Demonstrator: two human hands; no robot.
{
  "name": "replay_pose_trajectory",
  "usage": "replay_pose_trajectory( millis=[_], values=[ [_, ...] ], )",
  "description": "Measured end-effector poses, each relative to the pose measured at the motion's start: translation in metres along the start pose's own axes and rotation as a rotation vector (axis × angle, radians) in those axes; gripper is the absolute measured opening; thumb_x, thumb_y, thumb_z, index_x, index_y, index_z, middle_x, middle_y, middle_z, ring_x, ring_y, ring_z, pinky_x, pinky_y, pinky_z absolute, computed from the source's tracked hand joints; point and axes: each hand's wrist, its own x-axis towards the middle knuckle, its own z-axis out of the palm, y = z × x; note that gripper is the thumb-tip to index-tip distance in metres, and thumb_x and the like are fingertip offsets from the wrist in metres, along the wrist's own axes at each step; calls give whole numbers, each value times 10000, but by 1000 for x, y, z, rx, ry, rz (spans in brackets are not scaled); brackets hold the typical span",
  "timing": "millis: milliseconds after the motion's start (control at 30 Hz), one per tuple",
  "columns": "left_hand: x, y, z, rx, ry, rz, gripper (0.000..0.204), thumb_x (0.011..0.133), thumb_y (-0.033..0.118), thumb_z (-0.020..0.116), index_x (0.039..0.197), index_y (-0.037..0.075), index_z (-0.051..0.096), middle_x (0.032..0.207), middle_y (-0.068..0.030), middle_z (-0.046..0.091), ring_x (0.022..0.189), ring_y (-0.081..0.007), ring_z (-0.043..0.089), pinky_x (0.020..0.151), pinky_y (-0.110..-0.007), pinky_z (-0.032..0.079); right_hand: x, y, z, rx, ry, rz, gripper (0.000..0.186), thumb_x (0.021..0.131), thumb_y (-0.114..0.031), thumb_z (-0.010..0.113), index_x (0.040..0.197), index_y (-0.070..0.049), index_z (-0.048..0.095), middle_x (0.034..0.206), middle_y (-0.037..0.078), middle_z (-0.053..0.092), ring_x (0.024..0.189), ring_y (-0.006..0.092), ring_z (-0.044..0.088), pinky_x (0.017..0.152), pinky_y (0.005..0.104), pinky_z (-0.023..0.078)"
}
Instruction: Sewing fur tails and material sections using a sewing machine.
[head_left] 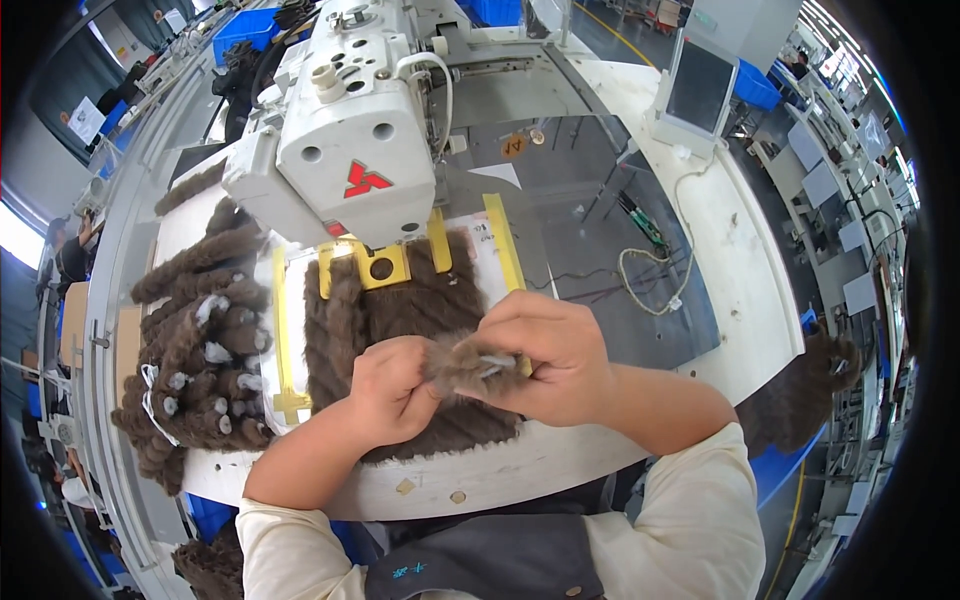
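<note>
Head view: both hands (pixel 392 390) (pixel 550 352) pinch a fluffy fur piece (pixel 453 368) above flat brown fur (pixel 425 312).

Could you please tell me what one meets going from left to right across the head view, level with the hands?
Pile of brown fur strips, yellow strip, left hand, small fur piece being held, right hand, brown fur at the far right.

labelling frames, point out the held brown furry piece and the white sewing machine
held brown furry piece (pixel 461 376), head view: its furry middle
white sewing machine (pixel 345 130), head view: front casing
</note>
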Motion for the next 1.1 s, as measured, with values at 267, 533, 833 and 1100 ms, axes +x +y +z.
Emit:
replay_pose_trajectory(
  millis=[267, 533, 833, 1100],
  values=[
    [-1, 13, 11, -134, -24, -368, 244, 935, 74, 701, 1159, 18, 622, 769, -160, 626, 660, -373, 630, 614, -403, 525, 20, 15, -15, 12, -33, 434, 182, 854, -103, 829, 961, 23, 752, 822, 115, 681, 722, 174, 622, 679, 318, 497],
    [8, -15, -5, -164, -240, -531, 399, 992, -17, 509, 1381, 54, 558, 800, -223, 627, 732, -384, 665, 687, -377, 519, 50, 85, -3, -271, -248, 508, 206, 866, -148, 797, 920, 39, 728, 800, 155, 664, 709, 256, 626, 660, 371, 486],
    [5, -57, -26, 318, -351, -312, 577, 770, -109, 563, 1311, 57, 673, 1199, -178, 700, 1010, -388, 668, 881, -433, 532, 72, 154, 47, -89, -222, 340, 261, 820, -234, 813, 966, -24, 764, 866, 170, 736, 775, 357, 704, 697, 438, 534],
    [25, -61, -30, 743, -506, -179, 412, 852, 121, 587, 1239, 92, 727, 1246, -41, 706, 1034, -198, 649, 915, -350, 465, 91, 150, 32, -490, -348, 438, 318, 758, -340, 848, 903, -70, 765, 832, 136, 750, 858, 365, 726, 762, 463, 571]
  ],
)
